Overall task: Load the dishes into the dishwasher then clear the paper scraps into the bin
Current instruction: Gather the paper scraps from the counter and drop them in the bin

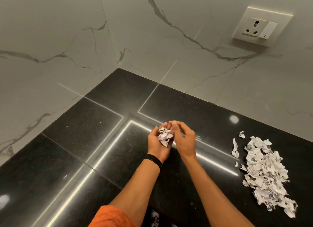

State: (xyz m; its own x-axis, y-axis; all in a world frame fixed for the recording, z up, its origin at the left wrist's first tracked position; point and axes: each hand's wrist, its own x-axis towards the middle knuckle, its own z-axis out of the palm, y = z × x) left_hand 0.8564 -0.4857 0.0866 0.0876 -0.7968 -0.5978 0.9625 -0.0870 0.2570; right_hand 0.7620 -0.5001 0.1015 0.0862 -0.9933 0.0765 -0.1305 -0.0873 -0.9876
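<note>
Black polished counter [84, 142] fills a corner under marble-look wall tiles [152, 40]. Above it the left hand [156, 146], palm up and cupped, holds a handful of paper scraps [165, 136], while the right hand [185, 140] curls its fingers over that wad; whether they pinch it cannot be told. A larger pile of scraps [264, 172] lies on the counter well to the right of both hands.

I see a countertop [71, 159] of black speckled stone, polished to a mirror gloss. The wall [50, 32] is smooth marble-look tile with a soft sheen. The paper scraps [264, 172] are matt and crumpled. The socket [260, 26] looks like smooth plastic, and the sleeve [110, 217] is orange cloth.
</note>
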